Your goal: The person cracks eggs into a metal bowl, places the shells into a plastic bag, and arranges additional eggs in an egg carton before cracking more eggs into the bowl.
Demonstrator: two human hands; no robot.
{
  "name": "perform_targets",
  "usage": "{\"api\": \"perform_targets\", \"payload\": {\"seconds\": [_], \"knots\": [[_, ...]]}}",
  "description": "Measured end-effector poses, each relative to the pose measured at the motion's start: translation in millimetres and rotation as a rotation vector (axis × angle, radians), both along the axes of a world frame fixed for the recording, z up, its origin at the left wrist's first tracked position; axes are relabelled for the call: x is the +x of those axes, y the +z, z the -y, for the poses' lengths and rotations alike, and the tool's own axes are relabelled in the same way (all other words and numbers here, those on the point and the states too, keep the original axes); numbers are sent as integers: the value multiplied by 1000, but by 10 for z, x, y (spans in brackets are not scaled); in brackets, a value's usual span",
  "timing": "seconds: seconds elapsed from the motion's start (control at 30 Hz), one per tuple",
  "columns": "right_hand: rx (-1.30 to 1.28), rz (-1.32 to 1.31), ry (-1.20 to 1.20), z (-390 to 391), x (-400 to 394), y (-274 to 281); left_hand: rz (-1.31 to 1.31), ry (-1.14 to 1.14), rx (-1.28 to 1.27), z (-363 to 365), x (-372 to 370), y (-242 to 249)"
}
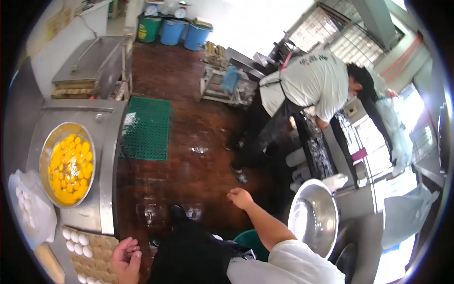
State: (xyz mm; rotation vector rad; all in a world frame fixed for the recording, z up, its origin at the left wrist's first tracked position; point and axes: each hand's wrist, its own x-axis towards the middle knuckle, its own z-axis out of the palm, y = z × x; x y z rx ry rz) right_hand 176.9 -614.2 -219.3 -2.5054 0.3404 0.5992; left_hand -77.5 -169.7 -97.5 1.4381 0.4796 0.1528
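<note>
My left hand (126, 258) is at the bottom left, beside an egg carton (101, 251) with several white eggs and many bare cups. Its fingers are loosely curled and apart, with nothing in them. My right hand (240, 198) hangs over the brown floor with its fingers curled together; whatever they may hold is hidden. On the steel counter (106, 189) at the left, a metal bowl (46, 184) holds many yolks in liquid. A clear plastic bag (30, 208) with white eggs lies near the bowl.
A person (307, 85) in a white shirt bends over the right-hand work area. A large steel basin (314, 217) stands right of my arm, with a green tub (251, 244) below. A green mat (147, 128) lies on the floor; blue bins (173, 33) stand behind.
</note>
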Motion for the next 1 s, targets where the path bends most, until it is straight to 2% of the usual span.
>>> {"api": "perform_targets", "payload": {"seconds": [0.2, 0.27, 0.3, 0.33, 0.4, 0.47, 0.5, 0.63, 0.87, 0.93, 0.97, 1.0], "knots": [[-262, 233, -275, 1093, 87, 333, 10, -106, 85, 30, 442, 73], [-277, 235, -476, 1574, 153, 616, 12, -104, 88, 96, 582, 125], [-295, 270, -573, 1962, 185, 656, -14, -177, 139, 205, 687, 344], [-311, 303, -671, 2359, 187, 669, -10, -199, 141, 215, 731, 356], [-427, 247, -784, 2665, 73, 1359, -91, -266, 67, 209, 793, 353], [5, 270, -1044, 3219, -95, 1705, -60, -295, 68, 220, 830, 297], [-67, 268, -1055, 3354, -163, 1804, -38, -315, 65, 223, 859, 280], [-207, 234, -1036, 3470, -378, 2135, -23, -331, 78, 213, 915, 322], [-99, 342, -1144, 3445, -334, 2133, -47, -283, 106, 72, 803, 315], [-168, 569, -1114, 3287, -281, 2092, -41, -276, 106, 17, 768, 294], [-281, 814, -1142, 3283, -205, 1867, -48, -263, 110, -11, 740, 269], [-342, 940, -1155, 3399, -119, 1613, -57, -253, 112, -39, 695, 239]]}}
